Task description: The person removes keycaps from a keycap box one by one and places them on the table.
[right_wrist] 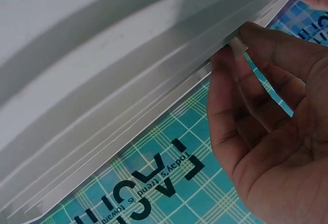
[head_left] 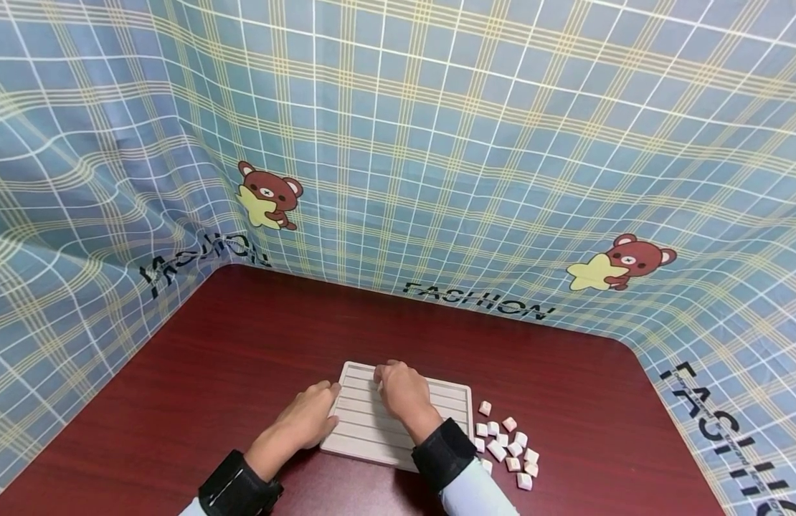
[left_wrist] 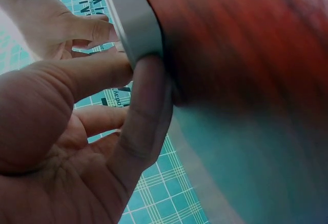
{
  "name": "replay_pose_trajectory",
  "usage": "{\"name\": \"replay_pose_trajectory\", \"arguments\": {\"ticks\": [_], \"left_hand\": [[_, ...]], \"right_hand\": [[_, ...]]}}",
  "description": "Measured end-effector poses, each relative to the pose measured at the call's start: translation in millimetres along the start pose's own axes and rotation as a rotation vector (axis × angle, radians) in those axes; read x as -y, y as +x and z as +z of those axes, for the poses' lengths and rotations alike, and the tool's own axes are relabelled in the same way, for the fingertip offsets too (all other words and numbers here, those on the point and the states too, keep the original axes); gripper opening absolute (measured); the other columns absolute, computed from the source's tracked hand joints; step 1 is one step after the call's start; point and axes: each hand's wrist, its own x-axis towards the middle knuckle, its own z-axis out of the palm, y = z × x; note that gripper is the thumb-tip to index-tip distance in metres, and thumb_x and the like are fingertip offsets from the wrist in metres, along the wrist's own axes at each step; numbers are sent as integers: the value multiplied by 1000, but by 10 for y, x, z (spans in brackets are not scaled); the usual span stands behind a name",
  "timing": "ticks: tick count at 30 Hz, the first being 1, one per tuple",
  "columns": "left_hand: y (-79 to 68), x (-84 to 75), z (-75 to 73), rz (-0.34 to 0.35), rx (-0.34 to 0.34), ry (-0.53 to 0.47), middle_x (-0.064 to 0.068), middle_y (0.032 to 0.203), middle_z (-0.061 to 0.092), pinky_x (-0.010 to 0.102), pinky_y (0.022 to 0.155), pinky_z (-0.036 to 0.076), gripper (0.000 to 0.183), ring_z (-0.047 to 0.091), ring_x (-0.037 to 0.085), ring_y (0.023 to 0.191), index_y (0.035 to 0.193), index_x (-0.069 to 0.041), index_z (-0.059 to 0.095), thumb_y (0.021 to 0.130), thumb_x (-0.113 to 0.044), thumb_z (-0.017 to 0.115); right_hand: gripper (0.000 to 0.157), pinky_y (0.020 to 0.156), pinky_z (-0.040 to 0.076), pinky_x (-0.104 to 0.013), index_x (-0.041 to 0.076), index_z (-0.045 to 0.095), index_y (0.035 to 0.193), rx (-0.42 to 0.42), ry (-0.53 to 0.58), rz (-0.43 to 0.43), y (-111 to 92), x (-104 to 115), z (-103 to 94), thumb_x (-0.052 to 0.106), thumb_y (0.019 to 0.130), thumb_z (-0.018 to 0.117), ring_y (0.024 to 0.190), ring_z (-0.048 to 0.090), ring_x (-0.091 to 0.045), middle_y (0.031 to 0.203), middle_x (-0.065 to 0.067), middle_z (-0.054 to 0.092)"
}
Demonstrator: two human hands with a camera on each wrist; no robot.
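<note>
A pale grooved tray [head_left: 362,428] with several parallel channels lies on the table. My left hand [head_left: 306,416] holds the tray's left edge; in the left wrist view, its fingers and thumb take the tray rim [left_wrist: 142,38] between them. Over the tray's far part is my right hand [head_left: 404,393], fingers bent down toward a far channel. The right wrist view shows its thumb and fingertips pinching a small white keycap [right_wrist: 238,45] at the grooves, mostly hidden by the fingers.
Several loose white and cream keycaps [head_left: 497,450] are scattered right of the tray, some beside the right wrist. The dark red table [head_left: 243,344] is bordered by a checked cloth [head_left: 398,179] at the back and both sides.
</note>
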Motion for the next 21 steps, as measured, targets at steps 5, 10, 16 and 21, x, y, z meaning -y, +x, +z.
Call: {"name": "replay_pose_trajectory", "arguments": {"ticks": [5,10,16,21], "left_hand": [[-10,3,-1,2,0,-2,27,115,61,51,85,54,45,64,44,99,120,13,59,81,-3,75],[-14,-3,-1,7,-10,-6,26,110,62,51,83,55,44,65,43,96,119,13,60,80,-2,75],[-22,-8,-7,3,4,-11,29,116,60,52,87,53,46,63,45,102,121,14,58,81,-2,74],[-22,-3,-14,2,6,-16,30,119,60,53,87,53,47,63,46,103,122,15,58,81,-2,74]], "right_hand": [[11,52,51,-32,19,73,92,-30,-15,-30,-13,3,0,11,84,72,76,70,-25,100,1,69],[10,52,51,-31,18,73,90,-52,-7,-49,-15,-11,-8,11,83,73,75,69,-24,91,2,66],[10,53,51,-31,18,72,92,-30,18,-36,-35,-24,-30,12,84,73,79,70,-27,107,-2,69],[11,57,53,-33,17,73,94,-13,36,-33,-50,-54,-60,12,85,73,86,70,-30,117,-7,69]]}}
